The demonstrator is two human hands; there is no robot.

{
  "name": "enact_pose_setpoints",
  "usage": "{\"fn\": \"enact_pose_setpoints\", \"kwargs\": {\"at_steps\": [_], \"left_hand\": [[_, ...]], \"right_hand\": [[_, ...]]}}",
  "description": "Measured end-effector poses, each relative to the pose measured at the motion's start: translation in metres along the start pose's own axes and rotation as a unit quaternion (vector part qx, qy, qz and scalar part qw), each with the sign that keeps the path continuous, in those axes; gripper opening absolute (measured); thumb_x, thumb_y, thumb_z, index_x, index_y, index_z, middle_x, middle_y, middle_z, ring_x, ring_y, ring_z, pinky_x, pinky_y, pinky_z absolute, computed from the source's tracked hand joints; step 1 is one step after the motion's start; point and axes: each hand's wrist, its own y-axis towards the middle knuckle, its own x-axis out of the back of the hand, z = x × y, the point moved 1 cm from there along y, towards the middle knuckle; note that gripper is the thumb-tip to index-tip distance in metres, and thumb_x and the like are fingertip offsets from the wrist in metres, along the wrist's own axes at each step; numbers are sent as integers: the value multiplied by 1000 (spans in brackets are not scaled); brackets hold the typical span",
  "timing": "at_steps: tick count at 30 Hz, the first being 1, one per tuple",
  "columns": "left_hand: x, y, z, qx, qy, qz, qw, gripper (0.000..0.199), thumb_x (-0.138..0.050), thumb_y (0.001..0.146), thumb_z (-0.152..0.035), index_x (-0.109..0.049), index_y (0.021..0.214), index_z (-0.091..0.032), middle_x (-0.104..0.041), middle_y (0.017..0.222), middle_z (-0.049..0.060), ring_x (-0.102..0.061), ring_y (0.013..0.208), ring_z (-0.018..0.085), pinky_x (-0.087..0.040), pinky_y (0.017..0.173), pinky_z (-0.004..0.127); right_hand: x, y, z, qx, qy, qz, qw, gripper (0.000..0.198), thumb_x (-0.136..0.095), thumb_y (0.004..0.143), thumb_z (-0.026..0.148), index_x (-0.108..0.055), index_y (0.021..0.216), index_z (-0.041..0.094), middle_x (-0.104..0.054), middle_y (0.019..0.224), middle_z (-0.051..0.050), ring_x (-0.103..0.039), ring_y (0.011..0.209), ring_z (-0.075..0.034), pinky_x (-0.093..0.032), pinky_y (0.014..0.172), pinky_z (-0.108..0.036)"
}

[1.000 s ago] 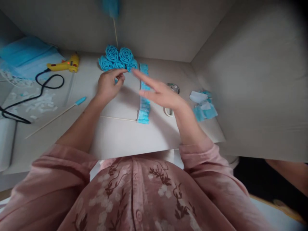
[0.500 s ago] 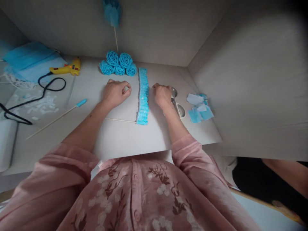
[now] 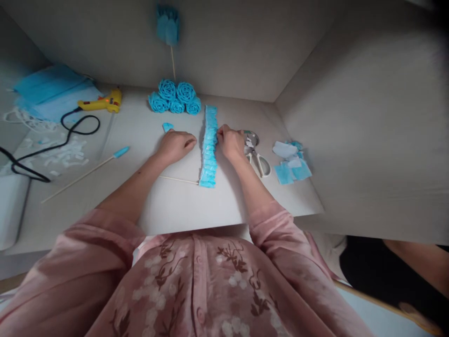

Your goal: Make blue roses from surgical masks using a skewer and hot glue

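A pleated light-blue fabric strip (image 3: 210, 147) lies lengthwise on the table between my hands. My left hand (image 3: 177, 146) is just left of it, fingers curled and pinched together; whatever they hold is hidden. At the strip's right edge, the fingertips of my right hand (image 3: 232, 142) are pinched on its border. A thin wooden stick (image 3: 178, 179) reaches the strip's near end from the left. Behind my left hand lies a small blue piece (image 3: 167, 126). Scissors with white handles (image 3: 260, 164) rest right of my right hand, partly covered by it.
Rolled blue fabric roses (image 3: 176, 97) are stacked at the back, beside an upright stemmed blue flower (image 3: 168, 28). Leftward are a yellow glue gun (image 3: 114, 100), blue masks (image 3: 52, 86), white scraps (image 3: 66, 152) and a blue-tipped stick (image 3: 94, 171). Blue and white cuttings (image 3: 293, 161) lie right.
My right hand has moved left to the strip's edge, exposing more of the scissors. My left hand has come slightly nearer the strip, uncovering the small blue piece. The view has shifted slightly.
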Motion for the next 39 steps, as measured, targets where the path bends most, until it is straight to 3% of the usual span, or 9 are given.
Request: {"fn": "enact_pose_setpoints", "kwargs": {"at_steps": [5, 12, 17, 23, 27, 30, 35, 39], "left_hand": [[-6, 3, 6, 70, -150, -24, 986, 40, -47, 97, -46, -77, 91, -20, -80, 94, 7, -70, 86, 23, -50, 79, 32], [-10, 6, 0, 109, -258, -28, 960, 38, -51, 97, -45, -74, 83, -18, -77, 83, 5, -69, 78, 21, -53, 76, 31], [-14, 8, -2, 131, -330, -31, 934, 33, -57, 91, -32, -78, 109, -15, -78, 92, 6, -68, 74, 18, -54, 72, 29], [-18, 7, 0, 127, -369, -25, 921, 38, -56, 87, -23, -79, 115, -12, -78, 92, 6, -64, 69, 13, -52, 68, 24], [-16, 6, -2, 116, -386, -15, 915, 41, -56, 88, -21, -77, 122, -10, -78, 94, 7, -62, 67, 11, -51, 69, 23], [-13, 5, -4, 120, -386, -8, 915, 42, -57, 88, -20, -76, 124, -10, -77, 93, 7, -61, 66, 11, -50, 69, 23], [-9, 5, -8, 124, -396, -8, 910, 39, -58, 88, -18, -75, 122, -9, -77, 92, 6, -60, 65, 11, -50, 69, 23], [-8, 6, -11, 150, -430, -32, 890, 32, -59, 90, -19, -74, 116, -10, -75, 85, 5, -60, 62, 10, -47, 62, 21]], "right_hand": [[1, -6, -7, 14, 236, -54, 970, 16, -54, 100, 23, -68, 109, 20, -80, 107, -7, -73, 99, -20, -51, 94, -33], [-22, 1, -8, -8, 407, -16, 913, 17, -60, 93, 30, -64, 107, 21, -77, 100, -6, -73, 94, -18, -54, 89, -29], [-25, -2, -7, 0, 502, -8, 865, 21, -58, 94, 40, -62, 104, 22, -75, 98, -5, -72, 91, -18, -55, 91, -32], [-31, 0, -12, -13, 577, -17, 817, 37, -61, 89, 58, -66, 103, 24, -73, 92, -3, -70, 87, -20, -56, 89, -37], [-36, 2, -15, -29, 602, -5, 798, 49, -73, 80, 52, -65, 122, 26, -71, 89, -2, -68, 84, -19, -56, 81, -35], [-38, 2, -16, -40, 615, 13, 788, 55, -72, 81, 49, -63, 130, 27, -71, 91, -2, -67, 84, -19, -58, 78, -35], [-36, 1, -14, -42, 636, 38, 770, 53, -69, 83, 45, -64, 133, 26, -66, 81, 1, -63, 76, -18, -59, 79, -36], [-33, 0, -12, -18, 648, 47, 760, 55, -75, 78, 43, -65, 131, 27, -60, 76, 4, -59, 71, -16, -57, 78, -36]]}}
